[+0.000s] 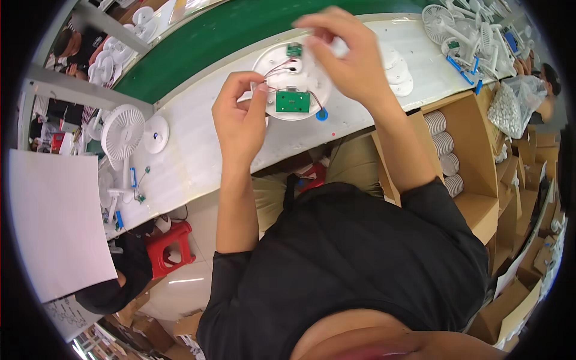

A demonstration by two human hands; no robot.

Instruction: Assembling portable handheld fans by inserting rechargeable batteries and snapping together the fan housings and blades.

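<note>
A round white plastic base (324, 96) lies on the bench in front of me. On it sit a rectangular green circuit board (293, 102) and a smaller green board (294, 50), with thin wires (277, 71) running across. At the base's left edge my left hand (240, 117) is closed, thumb and forefinger pinching the thin wires. My right hand (348, 57) hovers over the far right of the base beside the smaller board, slightly blurred. Its thumb and fingers are apart, with nothing visible between them. A round blue piece (322, 114) on a wire lies at the near edge.
White round bases (397, 75) lie at right, near a pile of white fan parts (441, 24). A cardboard box (474, 150) holds stacked white discs. At left stand a white fan (123, 132) and a white sheet (60, 222). A green belt (180, 51) runs behind the bench.
</note>
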